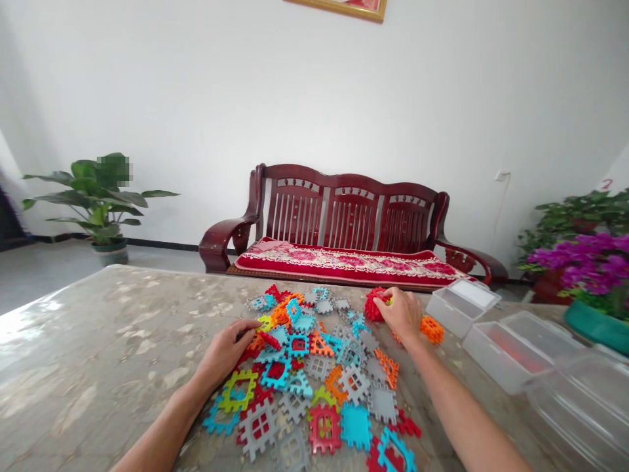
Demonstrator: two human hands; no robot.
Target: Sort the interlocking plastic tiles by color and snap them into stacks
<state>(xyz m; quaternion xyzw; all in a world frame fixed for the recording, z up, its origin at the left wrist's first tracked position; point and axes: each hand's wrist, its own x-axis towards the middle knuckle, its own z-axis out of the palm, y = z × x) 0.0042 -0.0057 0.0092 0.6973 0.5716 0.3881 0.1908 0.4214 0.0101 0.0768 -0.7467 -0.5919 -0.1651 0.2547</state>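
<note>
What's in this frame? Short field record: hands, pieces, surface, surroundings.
left hand: lies on the near-left edge of the tile pile, fingertips on pieces; grip unclear
right hand: closed on a red tile cluster at the pile's far side
table: marbled top, bears the pile
clear boxes: on the table, right of the pile
background: wooden bench, potted plant, purple flowers

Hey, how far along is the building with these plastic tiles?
Early on. Only one small red clump looks joined, gripped in the right hand. The left hand rests on loose pieces at the pile's edge. Nearly all the tiles lie flat and unjoined on the table, yet to be used.
</note>
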